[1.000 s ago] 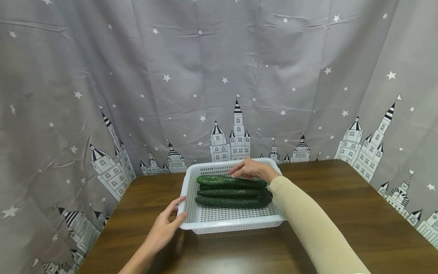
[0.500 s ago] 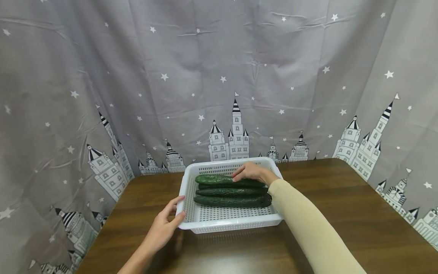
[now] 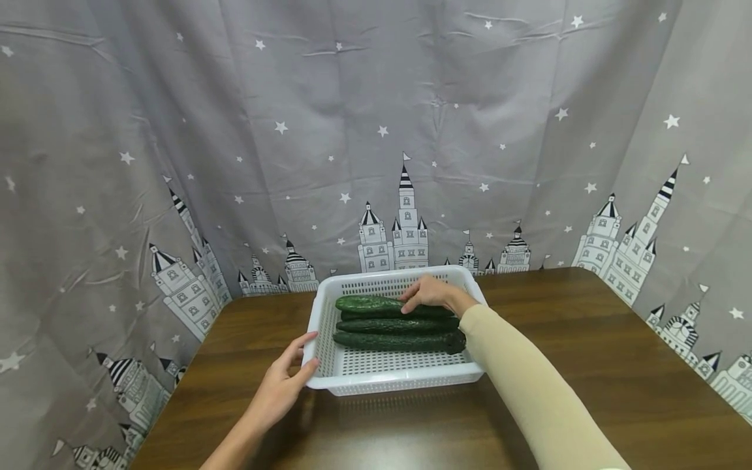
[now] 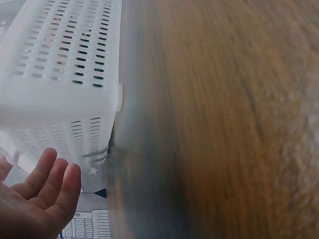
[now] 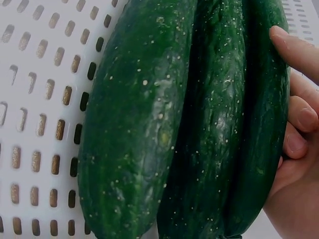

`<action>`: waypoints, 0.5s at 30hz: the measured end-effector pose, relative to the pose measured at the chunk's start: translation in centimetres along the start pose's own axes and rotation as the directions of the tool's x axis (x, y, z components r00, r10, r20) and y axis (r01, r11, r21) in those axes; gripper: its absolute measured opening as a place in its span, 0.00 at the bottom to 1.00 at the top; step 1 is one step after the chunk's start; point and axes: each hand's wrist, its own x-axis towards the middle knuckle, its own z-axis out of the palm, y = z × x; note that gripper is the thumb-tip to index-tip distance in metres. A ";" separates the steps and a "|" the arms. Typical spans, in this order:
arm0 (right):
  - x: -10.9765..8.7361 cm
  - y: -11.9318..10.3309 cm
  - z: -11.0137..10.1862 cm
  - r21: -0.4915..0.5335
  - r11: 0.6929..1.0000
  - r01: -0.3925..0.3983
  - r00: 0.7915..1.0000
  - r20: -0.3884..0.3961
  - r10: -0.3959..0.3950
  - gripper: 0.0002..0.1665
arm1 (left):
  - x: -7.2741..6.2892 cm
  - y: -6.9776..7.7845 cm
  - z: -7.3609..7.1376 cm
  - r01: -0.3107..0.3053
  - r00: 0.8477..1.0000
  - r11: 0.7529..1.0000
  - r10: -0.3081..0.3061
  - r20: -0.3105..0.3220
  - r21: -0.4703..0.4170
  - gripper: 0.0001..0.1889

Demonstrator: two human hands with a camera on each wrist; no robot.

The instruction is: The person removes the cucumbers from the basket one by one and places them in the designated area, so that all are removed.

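A white plastic basket [image 3: 405, 377] with slotted walls stands on the table, and cucumbers lie side by side in it. My right hand [image 3: 435, 292] grips the far cucumber [image 3: 367, 304], thumb on the near side and fingers behind; in the right wrist view this cucumber [image 5: 261, 109] lies against the curled fingers. Closer to me are a middle cucumber [image 3: 376, 326] and a near cucumber [image 3: 393, 341], untouched. My left hand [image 3: 284, 377] holds the basket's left rim, thumb and index finger at the edge. In the left wrist view, other fingers [image 4: 67, 191] hang beneath the rim, outside the wall.
Brown wood-grain table [image 3: 564, 339] surface extends on both sides of the basket and in front of it. A grey curtain [image 3: 294, 98] printed with stars and castles hangs behind the table and along its sides.
My right hand has lowered slightly onto the far cucumber, with its thumb now on the near side. My left hand stays at the rim, and the basket has hardly moved.
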 end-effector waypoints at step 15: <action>-0.2 0.1 -0.1 0.032 0.999 -0.030 1.000 0.001 0.030 0.25 | 0.1 0.2 -0.1 -0.002 1.000 1.000 0.002 0.004 -0.010 0.26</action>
